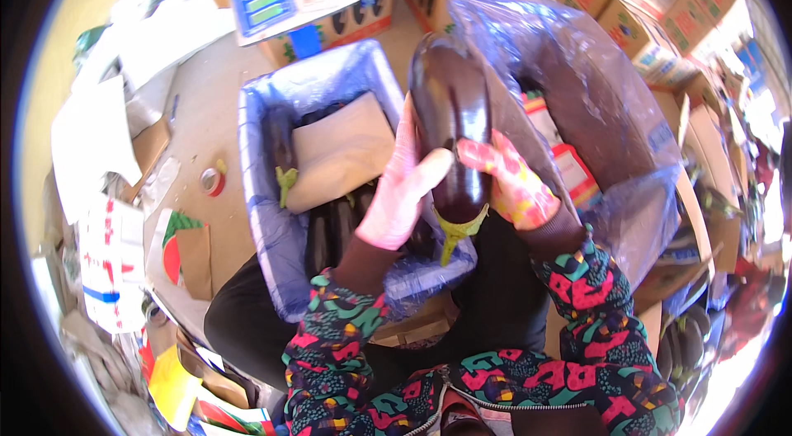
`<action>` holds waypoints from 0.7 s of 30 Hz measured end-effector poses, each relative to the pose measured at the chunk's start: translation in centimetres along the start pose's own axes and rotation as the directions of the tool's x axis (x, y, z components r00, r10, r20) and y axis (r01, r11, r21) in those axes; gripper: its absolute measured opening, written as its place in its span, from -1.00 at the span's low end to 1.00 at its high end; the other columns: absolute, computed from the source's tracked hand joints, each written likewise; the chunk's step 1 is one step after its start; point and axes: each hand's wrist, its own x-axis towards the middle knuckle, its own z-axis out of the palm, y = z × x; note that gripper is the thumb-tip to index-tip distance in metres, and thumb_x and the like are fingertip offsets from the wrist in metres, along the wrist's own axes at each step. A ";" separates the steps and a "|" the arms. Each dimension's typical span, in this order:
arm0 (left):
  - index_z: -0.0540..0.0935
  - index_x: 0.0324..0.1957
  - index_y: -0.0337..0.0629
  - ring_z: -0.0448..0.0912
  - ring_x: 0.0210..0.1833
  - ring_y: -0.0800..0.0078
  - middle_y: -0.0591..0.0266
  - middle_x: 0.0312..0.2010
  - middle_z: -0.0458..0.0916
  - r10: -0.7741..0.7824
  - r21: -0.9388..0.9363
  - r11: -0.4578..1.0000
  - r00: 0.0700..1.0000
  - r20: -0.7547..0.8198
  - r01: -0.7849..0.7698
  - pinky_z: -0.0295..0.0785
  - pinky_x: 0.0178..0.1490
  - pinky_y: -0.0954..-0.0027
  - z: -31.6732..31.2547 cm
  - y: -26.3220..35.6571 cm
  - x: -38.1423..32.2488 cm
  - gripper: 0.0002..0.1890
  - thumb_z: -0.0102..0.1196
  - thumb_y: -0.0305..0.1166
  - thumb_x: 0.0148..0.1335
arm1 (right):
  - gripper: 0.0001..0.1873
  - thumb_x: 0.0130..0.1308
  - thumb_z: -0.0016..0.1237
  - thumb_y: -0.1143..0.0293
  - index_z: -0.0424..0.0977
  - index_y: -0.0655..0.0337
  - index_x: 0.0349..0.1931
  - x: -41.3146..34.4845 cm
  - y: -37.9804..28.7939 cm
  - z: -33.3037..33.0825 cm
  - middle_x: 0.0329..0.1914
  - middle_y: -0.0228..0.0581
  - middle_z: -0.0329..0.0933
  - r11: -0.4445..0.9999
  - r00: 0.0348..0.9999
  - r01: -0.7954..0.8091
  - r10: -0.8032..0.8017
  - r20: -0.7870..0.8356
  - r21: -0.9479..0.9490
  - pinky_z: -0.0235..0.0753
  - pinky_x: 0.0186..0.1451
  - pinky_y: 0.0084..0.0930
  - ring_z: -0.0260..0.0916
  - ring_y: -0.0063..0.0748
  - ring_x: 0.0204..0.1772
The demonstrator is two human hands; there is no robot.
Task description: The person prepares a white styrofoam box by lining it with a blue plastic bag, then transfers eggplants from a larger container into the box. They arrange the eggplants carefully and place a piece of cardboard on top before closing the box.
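Note:
A large, glossy eggplant [451, 120] is held between my gloved hands, its green stem pointing towards me. My left hand [402, 182] grips it from the left with the thumb on top. My right hand [512, 179], in a pink and yellow patterned glove, holds its right side. Below and to the left stands a box lined with blue plastic [250, 170], with several eggplants [331, 232] inside. A sheet of brown paper [340, 151] lies over part of them. Another eggplant [279, 139] lies along the box's left wall.
A digital scale display [263, 3] stands beyond the lined box. On the right is a carton with a loose plastic liner [594, 83]. Stacked cartons [656, 9] rise at the upper right. A tape roll [212, 182] and white sheets [93, 133] lie on the left.

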 end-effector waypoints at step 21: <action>0.24 0.54 0.16 0.22 0.54 0.05 0.19 0.52 0.25 -0.131 0.870 -0.491 0.985 -0.112 0.034 0.08 0.54 -0.14 -26.4 -12.7 -3.8 -0.27 0.06 0.09 0.40 | -0.30 -0.10 0.40 0.33 0.54 0.33 0.14 -62.1 8.2 -5.7 -0.04 -0.09 0.69 0.474 0.085 -0.874 0.362 -0.928 0.105 0.52 0.24 -0.30 0.60 -0.12 0.12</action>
